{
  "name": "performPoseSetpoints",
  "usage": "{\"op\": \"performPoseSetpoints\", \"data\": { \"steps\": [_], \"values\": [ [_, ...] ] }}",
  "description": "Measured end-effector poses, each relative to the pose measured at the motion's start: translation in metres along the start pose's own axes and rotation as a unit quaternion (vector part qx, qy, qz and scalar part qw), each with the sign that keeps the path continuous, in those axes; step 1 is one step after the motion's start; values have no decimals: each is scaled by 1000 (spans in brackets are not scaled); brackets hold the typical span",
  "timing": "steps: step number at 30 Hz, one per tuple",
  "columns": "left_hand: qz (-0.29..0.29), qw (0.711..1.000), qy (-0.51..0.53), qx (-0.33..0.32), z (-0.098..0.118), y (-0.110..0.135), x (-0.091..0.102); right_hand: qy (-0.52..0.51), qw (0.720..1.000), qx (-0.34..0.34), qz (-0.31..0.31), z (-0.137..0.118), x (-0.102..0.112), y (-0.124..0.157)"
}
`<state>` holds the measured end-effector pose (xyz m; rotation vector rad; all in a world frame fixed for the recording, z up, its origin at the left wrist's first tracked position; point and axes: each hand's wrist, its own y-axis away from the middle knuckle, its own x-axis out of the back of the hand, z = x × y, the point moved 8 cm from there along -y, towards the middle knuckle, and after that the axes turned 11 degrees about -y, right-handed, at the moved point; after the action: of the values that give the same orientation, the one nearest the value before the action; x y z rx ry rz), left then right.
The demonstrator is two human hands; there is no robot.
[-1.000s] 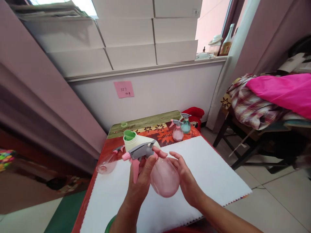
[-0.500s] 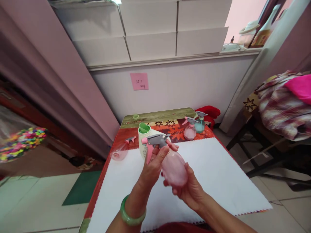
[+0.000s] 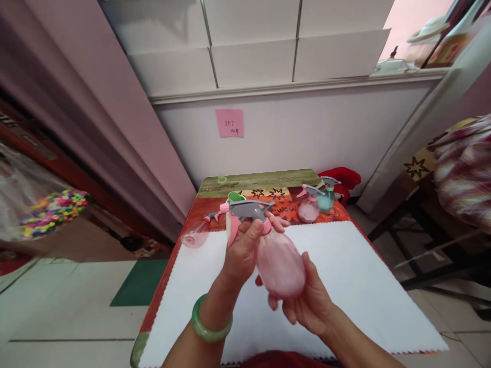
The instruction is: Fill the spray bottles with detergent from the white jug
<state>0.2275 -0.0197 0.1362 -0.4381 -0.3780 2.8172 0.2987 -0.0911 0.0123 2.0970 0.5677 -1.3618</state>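
Observation:
I hold a pink spray bottle (image 3: 279,263) upright above the white cloth (image 3: 345,276). My right hand (image 3: 307,301) cups its round body from below and behind, fingers wrapped round it. My left hand (image 3: 243,250), with a green bangle on the wrist, grips the neck just under the grey trigger head (image 3: 249,209), whose pink nozzle and lever point left. Behind the head a cream jug with a green spout (image 3: 233,200) is mostly hidden.
Another pink spray bottle (image 3: 195,236) lies on its side at the table's left edge. A pink (image 3: 308,207) and a teal spray bottle (image 3: 327,197) stand at the far right. A small green cap (image 3: 222,179) sits at the far edge. Chairs with clothes stand right.
The bottle has come upright and my right hand has slid under its body. My left hand stays on the neck. The camera has turned left and down.

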Motion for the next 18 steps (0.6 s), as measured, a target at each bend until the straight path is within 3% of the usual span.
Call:
{"op": "performPoseSetpoints", "data": {
  "steps": [2, 4, 5, 6, 7, 8, 10, 12, 13, 15, 18],
  "values": [
    [29, 999, -16, 0, 2, -1, 3, 105, 974, 185, 73, -20, 8, 4],
    [40, 999, -14, -2, 4, -3, 2, 215, 889, 376, 152, -41, 8, 20],
    [40, 999, -8, -5, 4, -4, 1, 246, 848, 437, 174, -47, 5, 28],
    [39, 999, 0, -7, 5, -5, 1, 251, 831, 464, 177, -51, 3, 31],
    [37, 999, 5, -9, 5, -6, 0, 231, 849, 448, 161, -52, 2, 28],
    [33, 999, 7, -11, 5, -7, -1, 189, 894, 385, 129, -49, 3, 18],
    [26, 1000, 5, -12, 5, -8, -2, 80, 983, 157, 41, -27, -1, -2],
    [15, 1000, 6, -6, 3, -8, -2, -25, 998, -50, -12, -4, -6, -5],
    [13, 1000, 5, -4, 3, -8, -2, -64, 992, -102, -20, 1, -7, -4],
    [15, 1000, -5, -9, 5, -7, 0, -115, 988, -106, -8, 1, -4, -4],
    [36, 998, -18, -42, 16, -7, 5, -105, 994, -27, 27, -4, 2, -6]
  ]
}}
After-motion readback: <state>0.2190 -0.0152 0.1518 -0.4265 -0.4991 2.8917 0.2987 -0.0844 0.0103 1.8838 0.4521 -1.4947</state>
